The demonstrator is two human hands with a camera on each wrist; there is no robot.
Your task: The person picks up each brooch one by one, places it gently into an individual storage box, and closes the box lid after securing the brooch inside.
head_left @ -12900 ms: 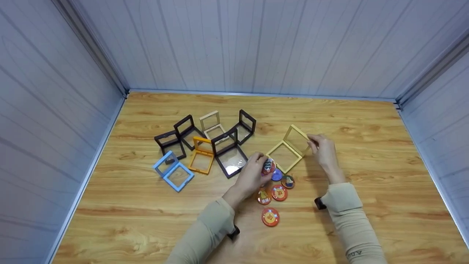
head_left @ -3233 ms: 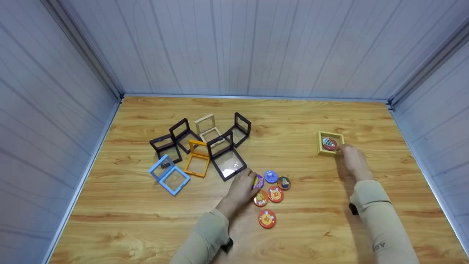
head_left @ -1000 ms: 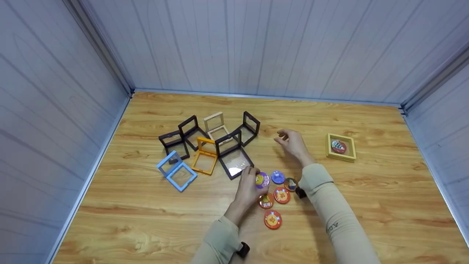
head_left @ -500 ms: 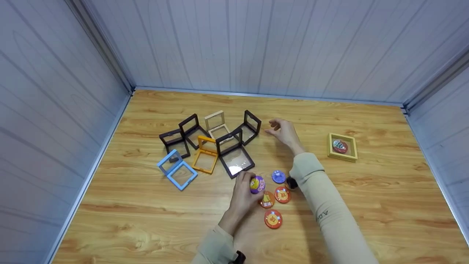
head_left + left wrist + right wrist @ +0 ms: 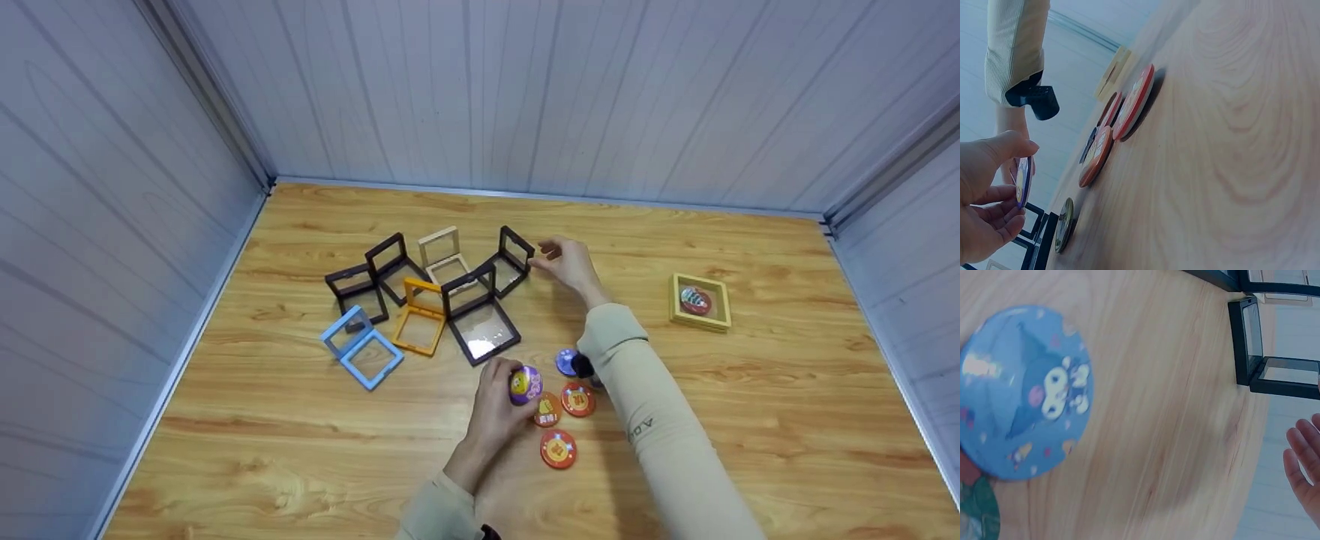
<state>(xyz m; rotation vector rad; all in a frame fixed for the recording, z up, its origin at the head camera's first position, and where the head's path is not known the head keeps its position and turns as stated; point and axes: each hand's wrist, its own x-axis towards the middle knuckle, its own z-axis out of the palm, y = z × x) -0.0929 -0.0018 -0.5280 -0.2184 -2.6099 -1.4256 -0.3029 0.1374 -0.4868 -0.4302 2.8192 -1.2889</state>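
A round purple badge (image 5: 526, 384) is held above the middle of the counter (image 5: 795, 420), well apart from its left and right edges. It is pinched at the rim between the thumb and fingers of the left hand (image 5: 491, 411) and is tilted off the surface. The small dark frame (image 5: 514, 262), standing open toward the far edge, is approached by the right hand (image 5: 568, 262); its fingers are parted and loosely bent, grasping nothing, and whether a fingertip touches the frame cannot be told.

Beside the purple badge, an orange badge (image 5: 547, 409) and two red badges, one (image 5: 578, 399) farther and one (image 5: 559, 449) nearer the near side, are laid flat. A blue badge (image 5: 566, 362) is partly covered by the black wrist camera (image 5: 583, 366).

Toward the left edge, a large dark frame (image 5: 483, 330), an orange frame (image 5: 420, 330), a blue frame (image 5: 364, 349), a cream frame (image 5: 448, 266) and two more dark frames, (image 5: 358, 300) and (image 5: 397, 274), are set open. Toward the right edge, a closed yellow frame (image 5: 700, 324) is placed, with a red patterned badge (image 5: 695, 301) seen inside. The far edge is bordered by a pale panelled wall (image 5: 495, 97).
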